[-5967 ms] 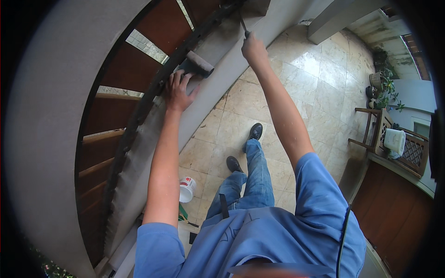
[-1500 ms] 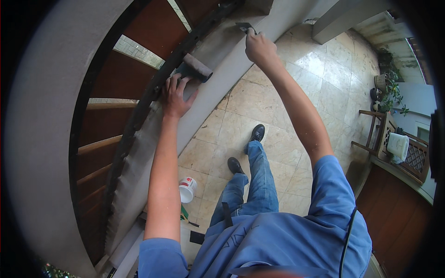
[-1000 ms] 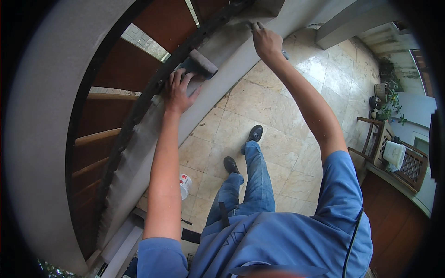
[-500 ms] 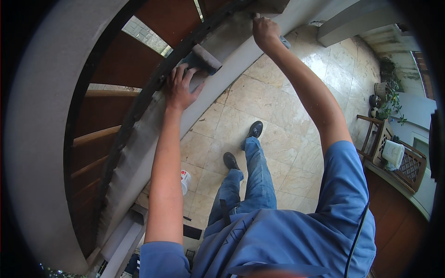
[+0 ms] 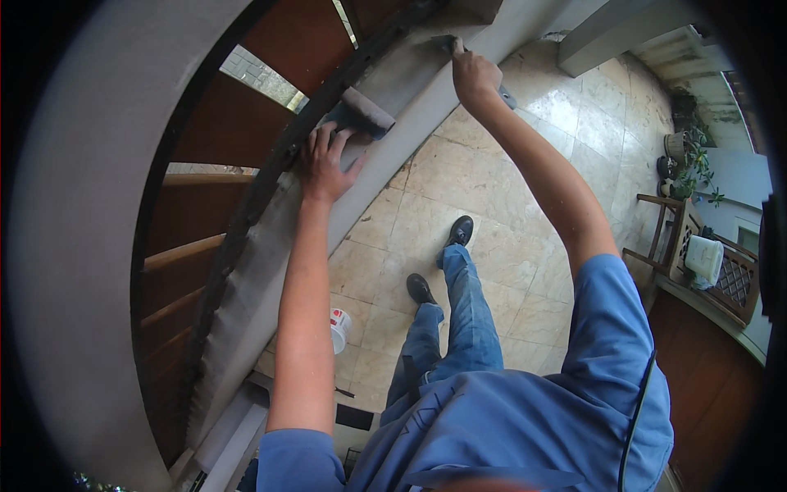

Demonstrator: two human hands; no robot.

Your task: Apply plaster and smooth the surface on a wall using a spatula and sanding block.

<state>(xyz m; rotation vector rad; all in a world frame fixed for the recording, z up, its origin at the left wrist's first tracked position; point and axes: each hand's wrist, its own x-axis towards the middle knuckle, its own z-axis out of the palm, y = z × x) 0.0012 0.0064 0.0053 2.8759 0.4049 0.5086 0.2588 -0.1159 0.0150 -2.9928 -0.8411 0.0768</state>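
My right hand (image 5: 477,79) is closed round a scraper (image 5: 443,43), its flat dark blade against the ledge at the top of the low wall. A blue-grey end of its handle shows beside my wrist. Farther left, my left hand (image 5: 329,170) lies on the same grey ledge (image 5: 402,70) with its fingers spread. Its fingertips are at a grey cylinder with a dark bluish underside (image 5: 366,111), which rests on the ledge; its kind I cannot make out. Whether the fingertips press on it is not plain.
A gate of brown panels in a black frame (image 5: 221,123) runs along the ledge's left. On the tiled floor (image 5: 492,189) stands a white bucket (image 5: 338,328), partly behind my left forearm. Toward the right are a wooden bench (image 5: 680,238), a white container (image 5: 703,258) and potted plants (image 5: 697,168).
My right hand has shifted slightly right and down, and more of the scraper's blade shows. My left hand stays by the cylinder. The whole view has shifted a little.
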